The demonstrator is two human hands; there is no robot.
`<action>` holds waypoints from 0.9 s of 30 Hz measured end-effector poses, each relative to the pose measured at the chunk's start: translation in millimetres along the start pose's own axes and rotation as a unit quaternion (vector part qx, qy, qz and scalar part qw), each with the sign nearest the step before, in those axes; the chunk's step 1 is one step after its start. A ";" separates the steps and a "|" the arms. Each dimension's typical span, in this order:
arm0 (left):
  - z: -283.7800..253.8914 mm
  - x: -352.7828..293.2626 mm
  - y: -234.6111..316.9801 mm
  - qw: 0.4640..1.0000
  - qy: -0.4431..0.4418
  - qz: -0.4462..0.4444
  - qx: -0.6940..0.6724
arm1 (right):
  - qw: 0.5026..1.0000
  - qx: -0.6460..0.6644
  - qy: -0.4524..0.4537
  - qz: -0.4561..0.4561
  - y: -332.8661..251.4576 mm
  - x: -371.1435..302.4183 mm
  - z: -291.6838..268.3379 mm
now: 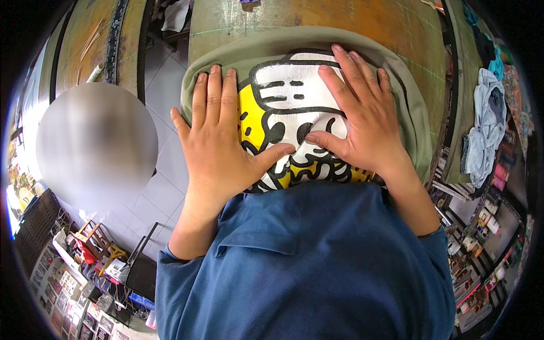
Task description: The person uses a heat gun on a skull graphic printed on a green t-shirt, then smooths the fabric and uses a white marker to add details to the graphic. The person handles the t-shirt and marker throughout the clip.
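Note:
An olive-green piece of fabric (416,107), perhaps a garment, lies in front of me with its far edge curved. It bears a large cartoon print (283,85) in white, yellow and black. My left hand (218,133) rests flat on its left side, fingers spread and pointing away, thumb across the print. On the right part of the print lies my right hand (365,122), palm down with the fingers apart and the thumb turned inward. Neither hand grips anything. My blue-shirted body hides the fabric's near edge.
The fabric lies on a worn wooden table (238,20). A similar table (85,48) stands at the left, across grey floor tiles (164,164). Light blue garments (487,119) hang at the right. Shelves with small containers (487,221) stand lower right. A round blur hides part of the left.

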State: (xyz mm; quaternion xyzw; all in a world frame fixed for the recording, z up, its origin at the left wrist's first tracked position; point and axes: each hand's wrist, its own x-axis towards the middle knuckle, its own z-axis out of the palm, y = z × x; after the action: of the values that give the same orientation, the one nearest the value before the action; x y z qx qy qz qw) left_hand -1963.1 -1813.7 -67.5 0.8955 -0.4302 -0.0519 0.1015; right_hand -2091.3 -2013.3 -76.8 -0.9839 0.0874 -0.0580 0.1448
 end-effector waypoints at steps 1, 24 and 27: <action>-0.2 -0.4 -0.2 1.000 -0.001 -0.003 -0.001 | 1.000 -0.003 0.002 0.000 0.4 0.0 0.1; 1.4 2.5 -5.2 0.998 0.009 -0.015 -0.053 | 0.995 0.069 0.003 0.067 -7.0 -4.4 -6.2; -2.8 4.5 -1.4 0.996 -0.011 -0.039 -0.080 | 0.992 0.111 -0.008 0.055 -0.6 -6.3 -16.1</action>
State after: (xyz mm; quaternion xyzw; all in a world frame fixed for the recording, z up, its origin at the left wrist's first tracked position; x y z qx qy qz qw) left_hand -1958.7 -1816.0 -65.1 0.9001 -0.3904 -0.1001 0.1655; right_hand -2099.6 -2016.0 -61.9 -0.9557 0.1334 -0.0516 0.2573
